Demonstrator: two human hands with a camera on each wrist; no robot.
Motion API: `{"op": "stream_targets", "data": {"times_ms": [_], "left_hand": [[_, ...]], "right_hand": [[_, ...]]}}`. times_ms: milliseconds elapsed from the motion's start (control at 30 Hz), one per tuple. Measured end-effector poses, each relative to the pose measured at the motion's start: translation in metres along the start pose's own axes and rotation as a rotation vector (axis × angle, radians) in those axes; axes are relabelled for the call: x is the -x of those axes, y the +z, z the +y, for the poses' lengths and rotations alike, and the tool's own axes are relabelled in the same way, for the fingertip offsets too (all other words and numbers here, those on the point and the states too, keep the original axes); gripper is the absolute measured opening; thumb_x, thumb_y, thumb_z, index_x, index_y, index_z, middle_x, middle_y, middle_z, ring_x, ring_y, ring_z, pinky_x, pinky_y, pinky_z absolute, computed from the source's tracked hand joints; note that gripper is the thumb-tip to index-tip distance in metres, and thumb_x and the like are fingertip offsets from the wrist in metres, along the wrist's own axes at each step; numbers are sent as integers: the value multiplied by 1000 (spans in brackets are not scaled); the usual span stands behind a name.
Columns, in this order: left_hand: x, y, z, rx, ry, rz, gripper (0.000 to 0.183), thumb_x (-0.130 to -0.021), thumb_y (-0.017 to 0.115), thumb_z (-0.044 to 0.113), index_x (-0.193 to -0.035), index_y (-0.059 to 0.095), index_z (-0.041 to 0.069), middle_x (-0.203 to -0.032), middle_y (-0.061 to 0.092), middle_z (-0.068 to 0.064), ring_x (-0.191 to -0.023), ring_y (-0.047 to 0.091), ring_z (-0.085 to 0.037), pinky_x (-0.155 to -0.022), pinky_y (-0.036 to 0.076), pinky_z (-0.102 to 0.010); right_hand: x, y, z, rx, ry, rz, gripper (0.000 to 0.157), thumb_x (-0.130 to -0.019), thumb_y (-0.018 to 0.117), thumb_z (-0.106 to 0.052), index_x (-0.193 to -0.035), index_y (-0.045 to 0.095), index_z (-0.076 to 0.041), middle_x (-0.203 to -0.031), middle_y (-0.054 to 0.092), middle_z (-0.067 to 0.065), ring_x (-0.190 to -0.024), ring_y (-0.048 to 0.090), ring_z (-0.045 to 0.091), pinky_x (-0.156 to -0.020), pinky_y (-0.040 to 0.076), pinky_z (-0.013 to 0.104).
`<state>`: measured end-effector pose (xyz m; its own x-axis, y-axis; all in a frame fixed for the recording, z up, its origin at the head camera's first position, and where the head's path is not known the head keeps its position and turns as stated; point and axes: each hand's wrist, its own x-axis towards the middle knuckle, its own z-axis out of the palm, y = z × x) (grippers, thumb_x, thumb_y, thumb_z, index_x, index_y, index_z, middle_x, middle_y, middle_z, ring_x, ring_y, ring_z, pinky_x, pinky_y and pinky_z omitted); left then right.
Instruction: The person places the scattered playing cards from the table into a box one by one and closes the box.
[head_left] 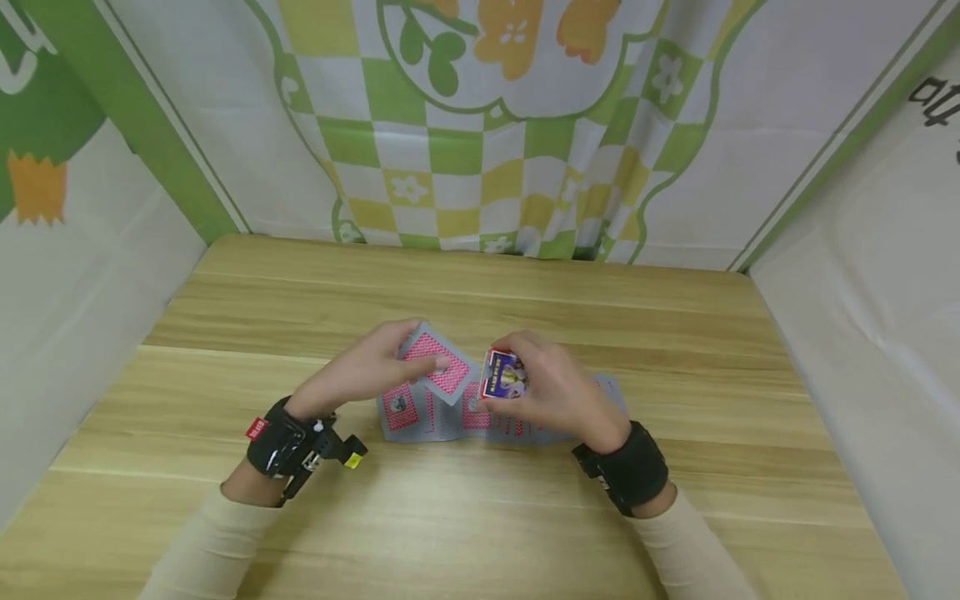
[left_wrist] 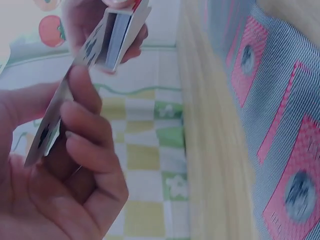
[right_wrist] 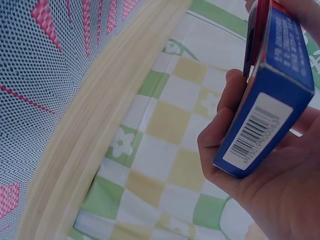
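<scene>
A playing card (head_left: pixel 452 383) with a pink-checked back and grey border is pinched by my left hand (head_left: pixel 367 364), the thumb lying across its back. Seen edge-on in the left wrist view, the card (left_wrist: pixel 51 122) shows black marks on its face. My right hand (head_left: pixel 558 392) grips a small card box (head_left: pixel 497 377) just right of the card. Blue sides and a barcode label (right_wrist: pixel 257 130) show on this box in the right wrist view. Its end facing the card is uncovered, with a pale stack inside. Below both hands, face-down playing cards (head_left: pixel 401 410) lie in an overlapping row.
The wood-grain table (head_left: pixel 450 517) extends around the row of cards. A checked green and yellow curtain (head_left: pixel 465 175) hangs behind its far edge, with white cloth walls (head_left: pixel 847 292) at the sides. Each wrist wears a black strap (head_left: pixel 637 468).
</scene>
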<state>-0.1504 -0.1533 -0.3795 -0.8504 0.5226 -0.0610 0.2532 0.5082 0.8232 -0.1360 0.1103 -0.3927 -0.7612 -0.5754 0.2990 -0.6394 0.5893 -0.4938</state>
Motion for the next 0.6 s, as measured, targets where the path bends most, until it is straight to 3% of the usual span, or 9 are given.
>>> {"op": "stream_targets", "data": {"times_ms": [167,433,533,600], "left_hand": [[-2,12,1,54,-34,48,22,-92,60,38,-102,56,19,-73,54,-2,-62,50,-15,-54,45,-34],[-6,37,9,108,-67,192,25,-93,58,36,-106,51,16,-79,54,-4,-63,50,-17,-55,44,-34],[-8,50,12,143,-61,199,25,-95,56,34,-107,48,14,-77,55,-3,-61,50,-14,-55,44,-32],[-9,58,13,166,-58,166,24,-97,53,33,-109,46,13,-78,56,-3,-60,50,-13,-52,42,-30]], "right_hand": [[0,2,-3,-1,-16,-11,62,-67,80,-48,-113,57,-13,-97,56,-6,-73,51,3,-57,50,22],[0,5,-4,14,-28,22,65,-69,77,-51,-114,56,-10,-96,57,-3,-69,50,5,-52,48,22],[0,7,-4,31,-27,38,67,-69,76,-53,-114,56,-9,-98,57,-1,-69,50,5,-51,48,22],[0,8,-4,36,-35,45,68,-69,77,-53,-114,55,-8,-99,58,1,-69,51,6,-52,49,23]]}}
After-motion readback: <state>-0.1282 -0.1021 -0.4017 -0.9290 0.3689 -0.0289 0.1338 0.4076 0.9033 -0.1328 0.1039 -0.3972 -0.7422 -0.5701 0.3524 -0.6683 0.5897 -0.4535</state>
